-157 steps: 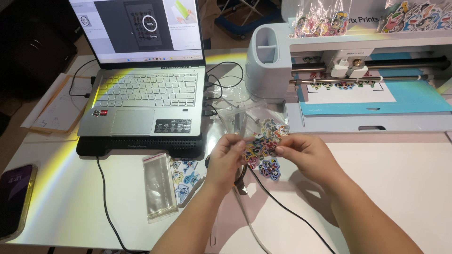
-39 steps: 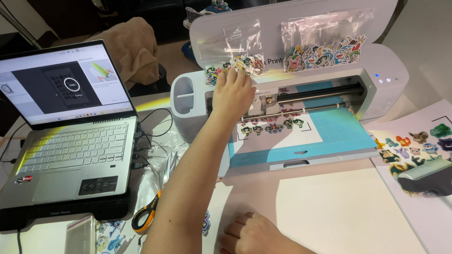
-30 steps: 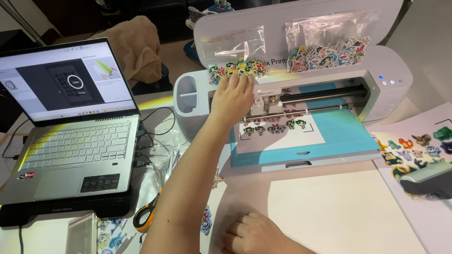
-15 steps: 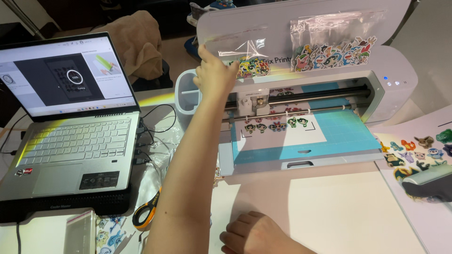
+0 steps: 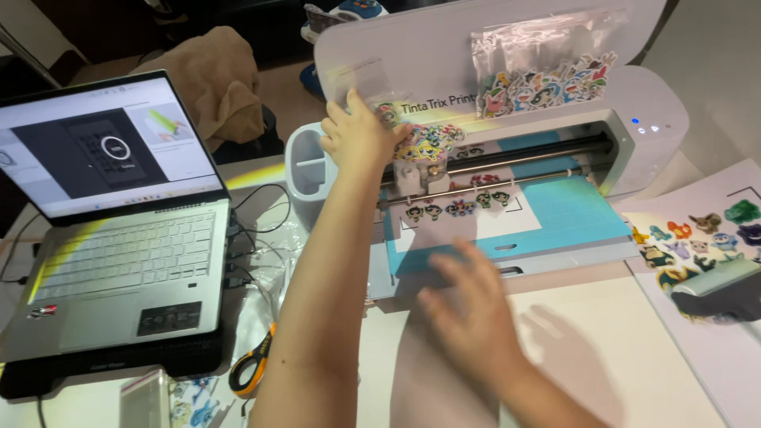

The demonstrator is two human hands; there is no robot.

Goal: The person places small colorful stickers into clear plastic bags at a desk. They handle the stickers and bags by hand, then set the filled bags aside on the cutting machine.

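- Sticker bag (image 5: 424,141), a clear packet of colourful cut-out stickers, is pressed against the raised white lid of the cutting machine (image 5: 634,95), just above centre of the frame.
- It is held there by the left hand (image 5: 357,135), whose grip is closed on the bag's upper left edge, thumb and fingers pinching the plastic.
- A second clear bag of stickers (image 5: 547,67) is seen on the same lid, further right and apart from the first.
- Below the held bag, a sheet printed with small figures (image 5: 460,208) lies on the machine's blue mat (image 5: 571,218).
- The right hand (image 5: 476,317) is blurred at lower centre, over the counter (image 5: 634,349) just before the machine; its grip is released, fingers spread, nothing held.
- An open laptop (image 5: 119,238) is placed at the left.
- A printed sticker sheet (image 5: 705,230) is seen at the right edge.
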